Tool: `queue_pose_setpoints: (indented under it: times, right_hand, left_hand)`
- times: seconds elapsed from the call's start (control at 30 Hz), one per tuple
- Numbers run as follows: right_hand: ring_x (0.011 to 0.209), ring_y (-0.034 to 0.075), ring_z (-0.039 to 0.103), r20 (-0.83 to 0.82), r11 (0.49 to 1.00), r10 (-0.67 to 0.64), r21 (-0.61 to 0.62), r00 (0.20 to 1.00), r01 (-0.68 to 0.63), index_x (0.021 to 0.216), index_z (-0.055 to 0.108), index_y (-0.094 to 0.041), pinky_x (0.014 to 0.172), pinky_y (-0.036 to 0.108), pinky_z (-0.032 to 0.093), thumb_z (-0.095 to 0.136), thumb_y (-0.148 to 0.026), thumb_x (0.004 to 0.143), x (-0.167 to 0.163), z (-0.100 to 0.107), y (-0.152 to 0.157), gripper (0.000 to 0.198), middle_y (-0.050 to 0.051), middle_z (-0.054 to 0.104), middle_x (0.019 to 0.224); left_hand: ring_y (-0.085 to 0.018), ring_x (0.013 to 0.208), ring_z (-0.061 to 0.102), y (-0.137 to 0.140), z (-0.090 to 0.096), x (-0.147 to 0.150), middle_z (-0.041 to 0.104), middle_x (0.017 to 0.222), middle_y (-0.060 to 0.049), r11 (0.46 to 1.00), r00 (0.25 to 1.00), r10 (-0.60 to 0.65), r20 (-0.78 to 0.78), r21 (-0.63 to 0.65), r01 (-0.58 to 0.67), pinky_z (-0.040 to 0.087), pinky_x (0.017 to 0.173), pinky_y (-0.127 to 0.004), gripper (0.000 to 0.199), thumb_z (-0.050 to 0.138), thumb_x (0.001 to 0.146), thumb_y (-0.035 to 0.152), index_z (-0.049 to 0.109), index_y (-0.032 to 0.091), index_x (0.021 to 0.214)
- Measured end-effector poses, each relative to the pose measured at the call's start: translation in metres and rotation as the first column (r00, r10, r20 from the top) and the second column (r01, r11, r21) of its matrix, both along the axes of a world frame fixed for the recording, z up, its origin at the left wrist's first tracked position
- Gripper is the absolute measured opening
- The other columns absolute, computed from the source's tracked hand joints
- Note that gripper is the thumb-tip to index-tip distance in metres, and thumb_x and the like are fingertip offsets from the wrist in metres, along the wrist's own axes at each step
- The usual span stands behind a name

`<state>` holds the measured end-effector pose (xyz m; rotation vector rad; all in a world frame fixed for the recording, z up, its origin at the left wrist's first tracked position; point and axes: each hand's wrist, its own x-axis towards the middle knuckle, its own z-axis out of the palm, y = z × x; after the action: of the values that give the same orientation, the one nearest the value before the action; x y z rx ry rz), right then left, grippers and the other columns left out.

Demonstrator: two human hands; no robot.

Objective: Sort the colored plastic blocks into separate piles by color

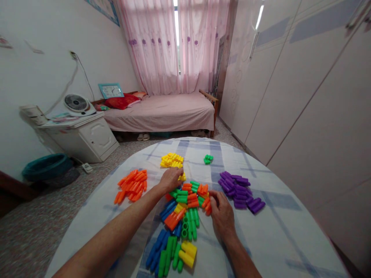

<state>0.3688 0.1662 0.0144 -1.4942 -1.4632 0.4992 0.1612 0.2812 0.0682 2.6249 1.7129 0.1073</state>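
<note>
And here the left hand (172, 179) is resting at the near end of the yellow pile (171, 159), its fingers curling down; I'm not managing to tell from here whether they're gripping a piece or only touching. Across from it, the right hand (222, 212) is bending its fingers in against orange pieces at the right edge of the mixed heap (192, 199), and again the fingertips are hiding too much for me to call a grip.

That heap is sitting in the middle of the tabletop (278, 231), between the two hands, with orange, green, blue and a little yellow lying jumbled together. Closer to the person, blue pieces (156, 249), green pieces (168, 256) and a yellow piece (188, 253) are trailing toward the near side.

Round the outside, single colours are lying apart: the orange pile (135, 184) is sitting left of the left hand, the purple pile (239, 192) is spreading to the right of the right hand, and a small green cluster (208, 159) is lying near the far edge. Behind it all, a pink-covered bed (168, 112) is standing below the curtains (156, 46).
</note>
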Motion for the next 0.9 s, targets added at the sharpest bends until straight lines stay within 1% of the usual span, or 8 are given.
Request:
queue_pose_setpoints:
  times: [0.07, 0.13, 0.27, 0.4, 0.53, 0.73, 0.83, 0.9]
  right_hand:
    - [0.091, 0.019, 0.059, 0.000, 1.000, -0.003, -0.001, 1.000, 0.003, 0.097, 0.063, -0.020, 0.081, 0.030, 0.043, 0.040, -0.029, 0.087, 0.000, 0.001, -0.001, 0.027, 0.005, 0.065, 0.095]
    - [0.090, 0.018, 0.059, -0.003, 1.000, -0.005, 0.002, 1.000, 0.005, 0.097, 0.064, -0.021, 0.081, 0.030, 0.043, 0.039, -0.028, 0.088, 0.000, 0.002, -0.002, 0.027, 0.005, 0.065, 0.095]
    - [0.089, 0.018, 0.060, -0.006, 1.000, -0.017, 0.016, 1.000, 0.017, 0.097, 0.064, -0.020, 0.080, 0.030, 0.044, 0.040, -0.029, 0.088, -0.001, 0.002, -0.002, 0.027, 0.005, 0.066, 0.095]
    - [0.088, 0.018, 0.060, -0.008, 0.999, -0.036, 0.007, 0.999, 0.036, 0.095, 0.065, -0.021, 0.080, 0.029, 0.044, 0.042, -0.030, 0.087, -0.001, 0.002, -0.002, 0.026, 0.004, 0.067, 0.093]
    - [0.091, 0.019, 0.060, -0.027, 1.000, -0.024, -0.008, 0.999, 0.024, 0.098, 0.064, -0.022, 0.082, 0.029, 0.044, 0.041, -0.030, 0.089, -0.002, 0.004, -0.003, 0.026, 0.004, 0.066, 0.097]
    - [0.092, 0.020, 0.058, -0.024, 1.000, -0.021, -0.009, 1.000, 0.021, 0.097, 0.064, -0.021, 0.082, 0.031, 0.043, 0.040, -0.029, 0.089, -0.002, 0.003, -0.003, 0.026, 0.005, 0.066, 0.096]
    - [0.092, 0.019, 0.058, -0.016, 1.000, -0.016, -0.012, 1.000, 0.015, 0.097, 0.063, -0.020, 0.084, 0.032, 0.042, 0.041, -0.028, 0.088, -0.001, 0.002, -0.002, 0.025, 0.005, 0.065, 0.096]
    - [0.092, 0.019, 0.058, -0.011, 1.000, -0.013, -0.014, 1.000, 0.012, 0.097, 0.063, -0.020, 0.084, 0.032, 0.042, 0.040, -0.027, 0.087, 0.000, 0.002, -0.002, 0.026, 0.005, 0.064, 0.097]
  left_hand:
    - [-0.020, 0.094, 0.060, 0.002, 0.003, -0.001, 0.062, 0.103, -0.005, 1.000, 1.000, 0.009, 0.028, 0.022, -0.010, 0.045, 0.075, -0.028, 0.027, 0.059, 0.077, 0.027, 0.058, 0.021, 0.103]
    - [-0.019, 0.098, 0.058, 0.011, 0.010, -0.002, 0.060, 0.108, -0.005, 0.995, 0.996, 0.028, 0.079, 0.098, -0.036, 0.045, 0.079, -0.028, 0.027, 0.058, 0.079, 0.026, 0.057, 0.022, 0.106]
    - [-0.020, 0.104, 0.056, 0.049, 0.032, -0.008, 0.059, 0.112, -0.006, 0.964, 0.983, 0.102, 0.153, 0.229, -0.136, 0.044, 0.085, -0.029, 0.026, 0.055, 0.082, 0.026, 0.059, 0.023, 0.107]
    - [-0.022, 0.104, 0.056, 0.089, 0.043, -0.013, 0.059, 0.115, -0.008, 0.945, 0.955, 0.237, 0.179, 0.188, -0.269, 0.045, 0.084, -0.029, 0.028, 0.053, 0.083, 0.029, 0.061, 0.021, 0.109]
    - [-0.022, 0.099, 0.059, 0.109, 0.036, -0.016, 0.062, 0.111, -0.010, 0.939, 0.937, 0.294, 0.190, 0.123, -0.320, 0.045, 0.083, -0.029, 0.030, 0.053, 0.082, 0.031, 0.064, 0.018, 0.107]
    - [-0.023, 0.103, 0.059, 0.108, 0.027, -0.020, 0.064, 0.113, -0.012, 0.954, 0.936, 0.285, 0.208, 0.029, -0.297, 0.045, 0.087, -0.029, 0.035, 0.051, 0.083, 0.033, 0.066, 0.015, 0.109]
    - [-0.022, 0.109, 0.057, 0.089, 0.031, -0.021, 0.060, 0.121, -0.012, 0.969, 0.943, 0.234, 0.237, 0.016, -0.245, 0.043, 0.092, -0.029, 0.040, 0.048, 0.085, 0.033, 0.062, 0.014, 0.117]
    - [-0.019, 0.101, 0.060, 0.067, 0.034, -0.024, 0.065, 0.114, -0.007, 0.984, 0.953, 0.176, 0.246, -0.027, -0.175, 0.045, 0.087, -0.025, 0.038, 0.051, 0.083, 0.034, 0.064, 0.017, 0.114]
